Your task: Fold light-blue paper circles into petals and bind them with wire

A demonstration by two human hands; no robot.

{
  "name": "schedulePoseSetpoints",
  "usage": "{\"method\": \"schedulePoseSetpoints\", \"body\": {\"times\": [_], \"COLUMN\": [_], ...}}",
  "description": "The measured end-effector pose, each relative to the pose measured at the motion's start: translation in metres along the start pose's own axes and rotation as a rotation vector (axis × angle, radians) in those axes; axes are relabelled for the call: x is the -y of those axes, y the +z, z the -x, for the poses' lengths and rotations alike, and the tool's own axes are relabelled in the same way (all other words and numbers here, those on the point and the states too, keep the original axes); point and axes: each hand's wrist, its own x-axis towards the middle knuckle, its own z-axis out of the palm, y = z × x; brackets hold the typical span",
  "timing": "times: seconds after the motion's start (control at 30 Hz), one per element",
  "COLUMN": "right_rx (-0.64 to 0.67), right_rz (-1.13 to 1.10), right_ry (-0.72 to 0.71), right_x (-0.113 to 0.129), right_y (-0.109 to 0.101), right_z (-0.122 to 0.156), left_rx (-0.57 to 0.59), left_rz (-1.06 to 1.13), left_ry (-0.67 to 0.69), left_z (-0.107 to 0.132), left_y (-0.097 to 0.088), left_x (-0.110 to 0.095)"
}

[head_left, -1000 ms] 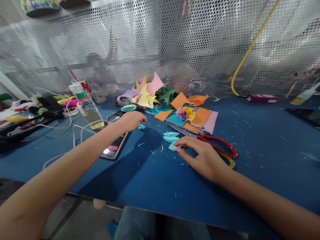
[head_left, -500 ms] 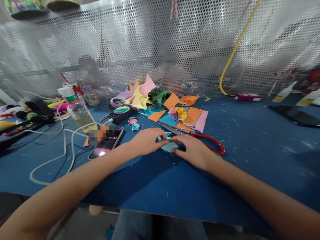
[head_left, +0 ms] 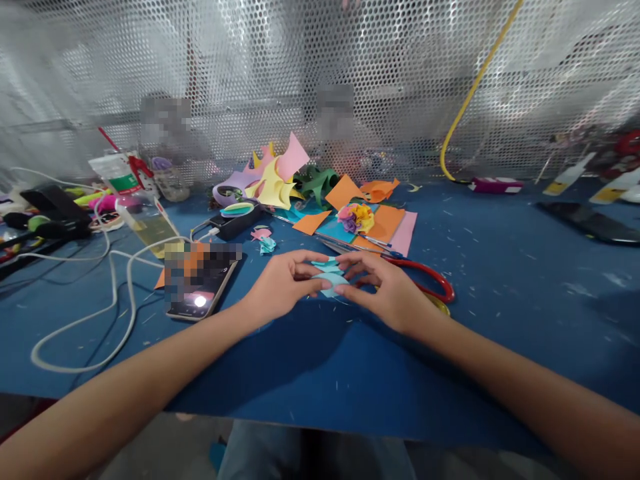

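Between both hands is a small piece of light-blue paper, bent into layers, just above the blue table. My left hand grips its left side with thumb and fingers. From the right, my right hand pinches the same paper with the thumb at the near edge and fingers at the far one. Scissors with red handles lie beside and partly under my right hand. Beyond the hands sits a crumpled purple, pink and yellow paper flower on orange paper. A small crumpled light-blue paper piece lies to the left.
A phone and looped white cable lie at left, near a bottle of yellowish liquid. Coloured paper scraps pile up at the back against a perforated metal screen. A dark phone-like slab rests at far right.
The light-blue paper has been lifted slightly and turned, its curved layers now showing. Both hands have closed in on its sides. The camera view has tilted a little.
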Motion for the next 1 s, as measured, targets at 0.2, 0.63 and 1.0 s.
{"method": "schedulePoseSetpoints", "body": {"times": [0.2,0.63,1.0], "right_rx": [-0.094,-0.038,-0.105], "right_rz": [-0.280,-0.139,-0.193], "right_ry": [0.155,0.111,0.119], "right_x": [0.009,0.012,0.013], "right_y": [0.000,0.005,0.003], "right_z": [-0.001,0.003,0.003], "left_rx": [-0.113,-0.009,-0.044], "left_rz": [0.006,-0.180,0.029], "left_ry": [0.111,0.151,0.121], "left_z": [0.010,0.015,0.009], "left_y": [0.007,0.010,0.015], "left_x": [-0.005,0.001,0.002]}}
